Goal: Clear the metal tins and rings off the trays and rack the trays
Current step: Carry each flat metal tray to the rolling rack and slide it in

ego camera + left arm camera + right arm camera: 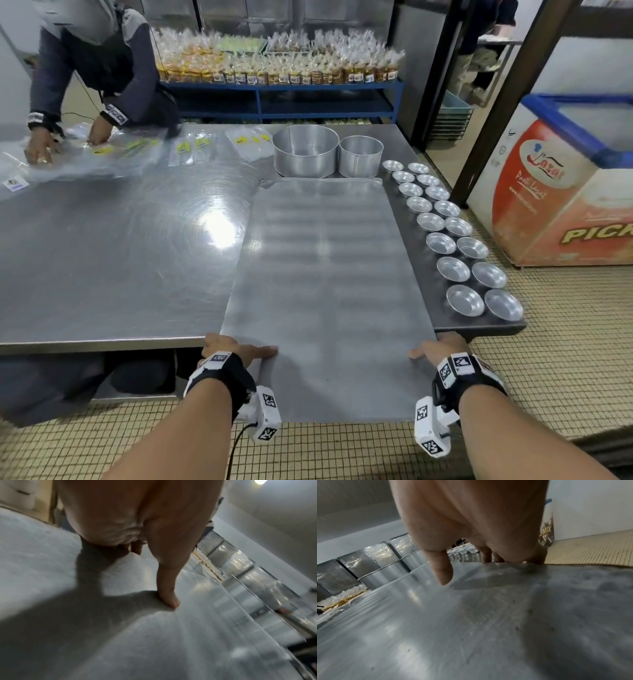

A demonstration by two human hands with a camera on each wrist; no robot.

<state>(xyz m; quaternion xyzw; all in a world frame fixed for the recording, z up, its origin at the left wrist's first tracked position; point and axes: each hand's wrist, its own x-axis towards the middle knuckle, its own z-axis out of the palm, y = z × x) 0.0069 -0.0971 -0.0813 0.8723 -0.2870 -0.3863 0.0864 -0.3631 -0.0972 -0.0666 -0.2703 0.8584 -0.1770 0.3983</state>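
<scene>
A large bare metal tray [325, 291] lies half on the steel table [120, 240], its near end overhanging the table's front edge. My left hand [236, 349] grips the tray's left side, thumb on top [169, 601], fingers underneath. My right hand [435, 347] grips the right side the same way, thumb [443, 574] on the tray [471, 628]. Several small round tins [459, 246] stand in two rows on the table right of the tray. Two tall metal rings [305, 150] [360, 156] stand beyond the tray's far end.
Another person [96, 68] across the table handles clear plastic bags [85, 157]. More bags [191, 147] lie near the rings. A blue shelf of packed goods [281, 75] stands behind. A chest freezer [561, 192] is to the right, a stack of trays [452, 116] by the doorway.
</scene>
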